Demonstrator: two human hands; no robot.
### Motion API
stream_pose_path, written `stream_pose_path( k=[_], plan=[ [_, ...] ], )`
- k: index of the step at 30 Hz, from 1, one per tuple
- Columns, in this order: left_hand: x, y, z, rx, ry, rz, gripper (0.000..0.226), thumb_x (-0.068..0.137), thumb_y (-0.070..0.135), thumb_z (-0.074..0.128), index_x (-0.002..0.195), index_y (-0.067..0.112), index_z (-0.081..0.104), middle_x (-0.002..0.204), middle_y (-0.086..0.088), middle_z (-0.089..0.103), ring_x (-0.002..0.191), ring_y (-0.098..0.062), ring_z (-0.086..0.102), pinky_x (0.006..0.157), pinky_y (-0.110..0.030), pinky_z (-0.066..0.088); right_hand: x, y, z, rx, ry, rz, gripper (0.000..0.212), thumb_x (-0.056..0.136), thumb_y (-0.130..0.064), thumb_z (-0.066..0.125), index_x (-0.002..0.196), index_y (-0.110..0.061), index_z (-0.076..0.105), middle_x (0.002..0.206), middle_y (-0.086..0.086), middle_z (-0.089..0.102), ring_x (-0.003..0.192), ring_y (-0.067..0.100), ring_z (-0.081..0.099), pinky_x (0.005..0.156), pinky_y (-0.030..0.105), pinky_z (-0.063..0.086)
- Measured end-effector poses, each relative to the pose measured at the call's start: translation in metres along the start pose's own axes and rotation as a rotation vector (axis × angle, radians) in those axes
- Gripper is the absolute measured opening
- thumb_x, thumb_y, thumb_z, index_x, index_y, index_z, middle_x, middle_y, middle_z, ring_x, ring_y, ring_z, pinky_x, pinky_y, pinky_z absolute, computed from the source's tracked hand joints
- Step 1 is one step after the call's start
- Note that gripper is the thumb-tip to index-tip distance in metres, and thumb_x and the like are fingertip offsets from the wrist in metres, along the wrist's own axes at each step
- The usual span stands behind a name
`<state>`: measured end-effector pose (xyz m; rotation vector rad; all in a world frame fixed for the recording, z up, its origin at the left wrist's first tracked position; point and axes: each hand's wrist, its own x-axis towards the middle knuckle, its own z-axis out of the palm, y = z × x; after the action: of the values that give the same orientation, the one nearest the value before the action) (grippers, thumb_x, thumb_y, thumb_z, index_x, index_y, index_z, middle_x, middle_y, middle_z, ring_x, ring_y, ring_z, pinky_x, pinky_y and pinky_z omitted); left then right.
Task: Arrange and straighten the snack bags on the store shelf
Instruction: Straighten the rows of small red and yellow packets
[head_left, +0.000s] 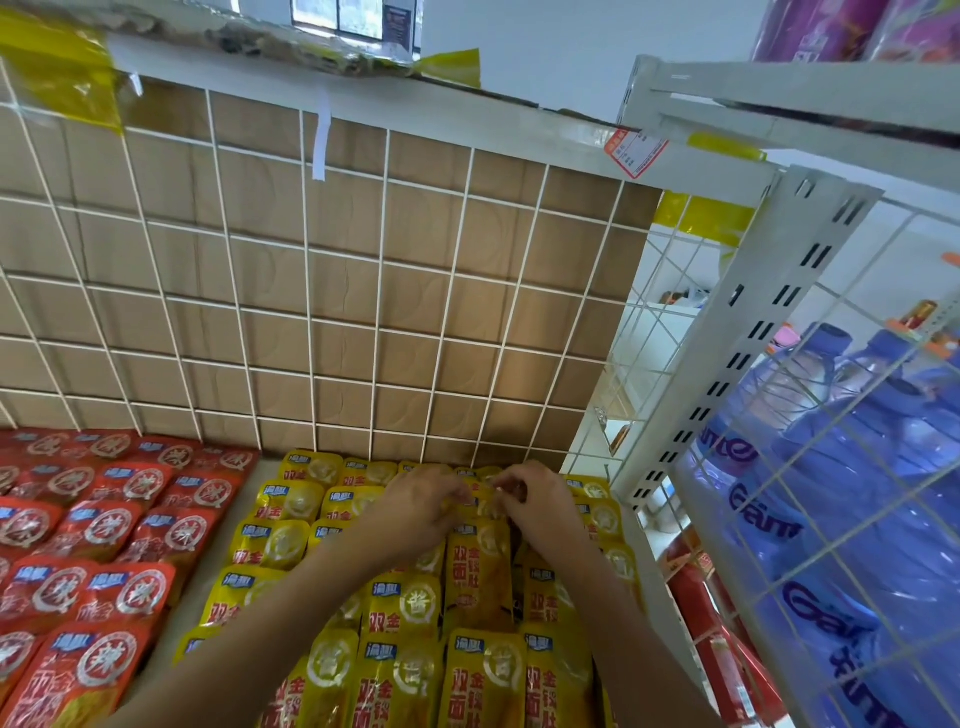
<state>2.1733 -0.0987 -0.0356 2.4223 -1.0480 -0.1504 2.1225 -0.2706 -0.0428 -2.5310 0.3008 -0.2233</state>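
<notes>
As left hand (415, 501) and right hand (537, 493) fingers are pinching it, a glossy yellow plastic snack bag (478, 566) is being straightened.
Even, gentle pulling is probably helping alignment.

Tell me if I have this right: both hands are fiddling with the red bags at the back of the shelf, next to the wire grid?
Not quite. The left hand and right hand pinch the yellow bags, not the red bags, which lie apart to the left. The rest holds: they work at the back, by the wire grid, as the head view shows.
</notes>
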Motion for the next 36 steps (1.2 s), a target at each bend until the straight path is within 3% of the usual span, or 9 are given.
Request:
stream_pose_path(
  k=[4, 8, 12, 16, 21, 25, 28, 31, 36],
  plan=[
    [-0.029, 0.010, 0.001, 0.094, -0.032, 0.097, 0.036, 0.093, 0.038, 0.043, 0.128, 0.030, 0.049, 0.136, 0.012, 0.042, 0.131, -0.007, 0.030, 0.109, -0.027, 0.021, -0.006, 0.003, -0.002, -0.060, 0.013, -0.069, 0.013, 0.084, -0.022, 0.064, 0.097, -0.022, 0.068, 0.094, -0.004, 0.061, 0.085, 0.009, 0.055, 0.077, 0.024, 0.048],
    [-0.052, 0.012, 0.008, 0.116, -0.111, 0.201, 0.061, 0.081, 0.051, 0.017, 0.129, 0.030, 0.049, 0.139, 0.013, 0.043, 0.131, -0.007, 0.033, 0.110, -0.026, 0.019, -0.015, 0.004, -0.003, -0.092, -0.075, -0.110, 0.009, 0.084, -0.031, 0.063, 0.089, -0.026, 0.069, 0.091, -0.011, 0.064, 0.082, 0.004, 0.056, 0.078, 0.027, 0.050],
    [-0.068, 0.005, 0.016, 0.218, -0.065, 0.247, 0.037, 0.083, 0.050, 0.036, 0.112, 0.041, 0.055, 0.121, 0.022, 0.056, 0.112, 0.001, 0.052, 0.092, -0.020, 0.045, -0.022, 0.005, -0.001, -0.103, -0.141, -0.100, 0.012, 0.082, -0.038, 0.064, 0.092, -0.031, 0.066, 0.095, -0.013, 0.063, 0.087, 0.003, 0.057, 0.083, 0.029, 0.050],
    [-0.080, 0.012, 0.018, 0.278, -0.110, 0.310, 0.035, 0.081, 0.059, 0.034, 0.111, 0.047, 0.050, 0.120, 0.029, 0.055, 0.111, 0.008, 0.052, 0.092, -0.015, 0.042, -0.024, 0.003, -0.002, -0.115, -0.166, -0.082, 0.012, 0.081, -0.039, 0.065, 0.088, -0.030, 0.063, 0.098, -0.009, 0.060, 0.092, 0.007, 0.055, 0.087, 0.031, 0.047],
    [-0.082, 0.008, 0.023, 0.294, -0.141, 0.312, 0.036, 0.084, 0.056, 0.037, 0.116, 0.044, 0.046, 0.124, 0.024, 0.055, 0.117, 0.003, 0.051, 0.097, -0.023, 0.041, -0.027, 0.000, 0.000, -0.114, -0.135, -0.090, 0.013, 0.083, -0.035, 0.064, 0.086, -0.023, 0.062, 0.097, -0.006, 0.060, 0.087, 0.005, 0.052, 0.068, 0.010, 0.034],
    [-0.081, 0.011, 0.019, 0.209, -0.155, 0.277, 0.040, 0.089, 0.049, 0.037, 0.126, 0.037, 0.047, 0.139, 0.016, 0.044, 0.131, -0.001, 0.033, 0.112, -0.038, 0.016, -0.027, 0.002, 0.002, -0.096, -0.124, -0.089, 0.013, 0.082, -0.035, 0.065, 0.085, -0.023, 0.062, 0.095, -0.006, 0.061, 0.086, 0.005, 0.054, 0.068, 0.009, 0.034],
    [-0.082, 0.012, 0.024, 0.246, -0.146, 0.284, 0.035, 0.086, 0.053, 0.038, 0.117, 0.042, 0.049, 0.128, 0.020, 0.052, 0.121, 0.001, 0.046, 0.104, -0.030, 0.033, -0.027, 0.003, 0.003, -0.087, -0.111, -0.081, 0.014, 0.083, -0.035, 0.065, 0.086, -0.021, 0.063, 0.093, -0.007, 0.061, 0.084, 0.006, 0.054, 0.069, 0.012, 0.039],
    [-0.082, 0.017, 0.026, 0.303, -0.117, 0.281, 0.036, 0.082, 0.059, 0.036, 0.113, 0.045, 0.049, 0.125, 0.022, 0.054, 0.115, 0.002, 0.052, 0.098, -0.021, 0.036, -0.022, 0.004, 0.002, -0.070, -0.003, -0.061, 0.016, 0.085, -0.033, 0.063, 0.097, -0.022, 0.063, 0.092, -0.010, 0.055, 0.085, 0.008, 0.054, 0.072, 0.020, 0.043],
    [-0.075, 0.018, 0.035, 0.348, -0.118, 0.279, 0.039, 0.086, 0.057, 0.033, 0.120, 0.044, 0.048, 0.132, 0.014, 0.053, 0.122, -0.007, 0.050, 0.098, -0.029, 0.037, -0.008, 0.002, 0.002, -0.142, -0.034, -0.095, 0.030, 0.086, -0.030, 0.060, 0.116, -0.023, 0.060, 0.107, -0.005, 0.055, 0.099, 0.012, 0.053, 0.081, 0.023, 0.044]
  ],
)
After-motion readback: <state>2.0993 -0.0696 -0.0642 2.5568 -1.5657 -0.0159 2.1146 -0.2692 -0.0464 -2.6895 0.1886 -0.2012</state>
